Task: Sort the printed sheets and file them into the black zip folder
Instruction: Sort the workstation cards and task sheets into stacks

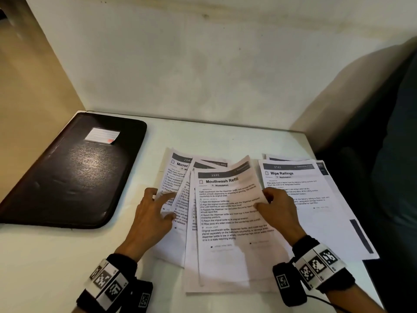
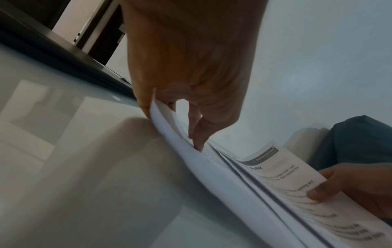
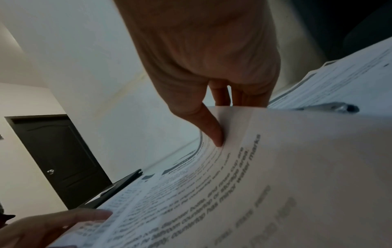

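The black zip folder (image 1: 74, 170) lies shut at the table's back left, a white label on its cover. Printed sheets are fanned in the middle, with the "Mouthwash Refill" sheet (image 1: 228, 211) on top and a "Mirror" sheet (image 1: 178, 175) at the left. My left hand (image 1: 161, 199) pinches the left edge of the fanned sheets (image 2: 169, 127), thumb outside and a fingertip (image 2: 198, 142) on the paper. My right hand (image 1: 266, 199) pinches the raised right edge of the "Mouthwash Refill" sheet (image 3: 275, 151), its thumb (image 3: 214, 134) on top and the fingers behind it.
A second pile topped by "Wipe Railings" (image 1: 304, 193) lies at the right and overhangs the white table (image 1: 56, 256). A slim dark pen-like object (image 3: 339, 108) rests on that pile. Walls close the back and left; dark blue fabric (image 1: 397, 154) is at the right.
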